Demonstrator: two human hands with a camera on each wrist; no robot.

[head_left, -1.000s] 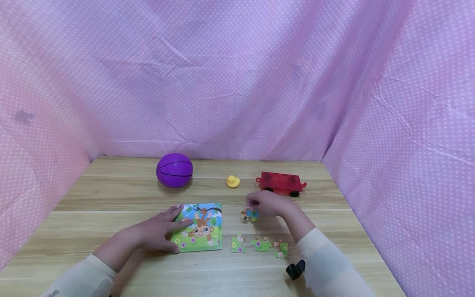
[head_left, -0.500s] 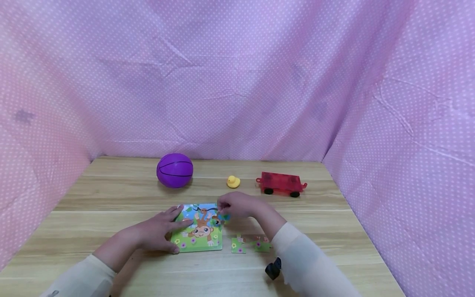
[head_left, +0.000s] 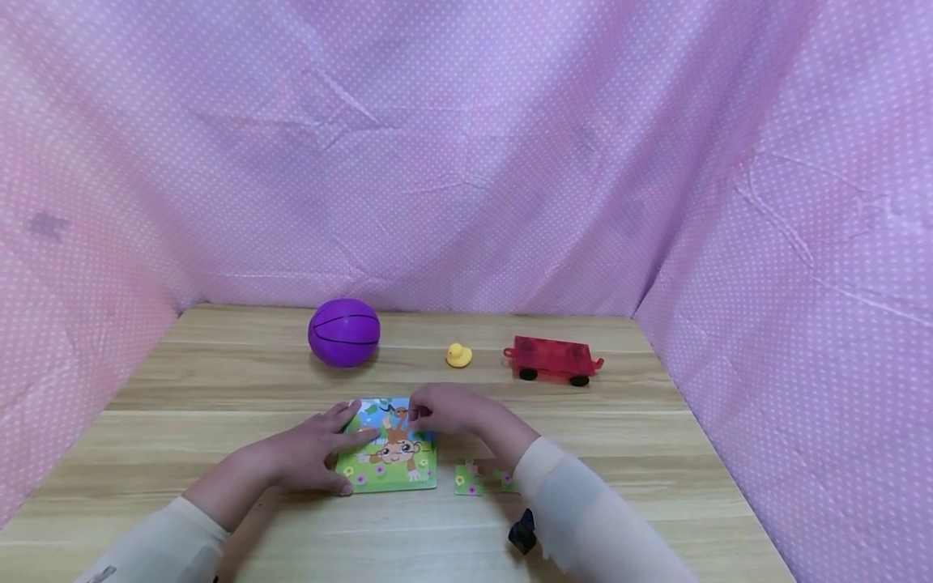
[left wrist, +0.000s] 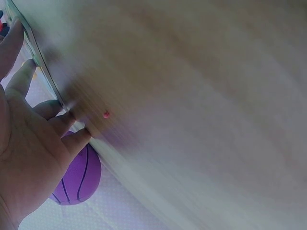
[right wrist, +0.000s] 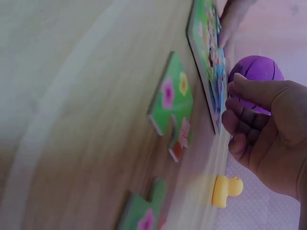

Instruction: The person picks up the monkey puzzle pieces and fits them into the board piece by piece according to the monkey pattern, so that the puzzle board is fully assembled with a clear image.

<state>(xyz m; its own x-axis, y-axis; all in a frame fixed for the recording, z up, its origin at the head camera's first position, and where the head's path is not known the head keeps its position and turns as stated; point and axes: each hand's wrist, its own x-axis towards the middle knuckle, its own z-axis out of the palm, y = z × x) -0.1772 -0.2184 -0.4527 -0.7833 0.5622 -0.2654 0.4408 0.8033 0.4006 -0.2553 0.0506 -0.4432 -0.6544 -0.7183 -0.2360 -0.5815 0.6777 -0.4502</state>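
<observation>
A square monkey picture puzzle board [head_left: 382,478] lies on the wooden table. My left hand [head_left: 309,453] rests at its left side, thumb at the front corner and spread fingers reaching over the picture. My right hand [head_left: 448,409] is over the board's upper right part, fingers curled and fingertips low at the picture. They pinch a jigsaw piece [head_left: 406,447] showing part of the monkey's face, lying over the printed face; its upper part is hidden by the fingers. Two green flower pieces, a left one [head_left: 468,479] and a right one [head_left: 509,482], lie right of the board.
Behind the board stand a purple ball [head_left: 344,333], a yellow rubber duck [head_left: 458,355] and a red toy wagon [head_left: 552,360]. A black wrist device [head_left: 522,532] is at my right sleeve. Pink dotted cloth [head_left: 466,162] walls the table's back and sides.
My right hand has carried the monkey-face piece leftward from beside the board onto its upper right part. The right sleeve now covers the rightmost loose piece. My left hand stays in place.
</observation>
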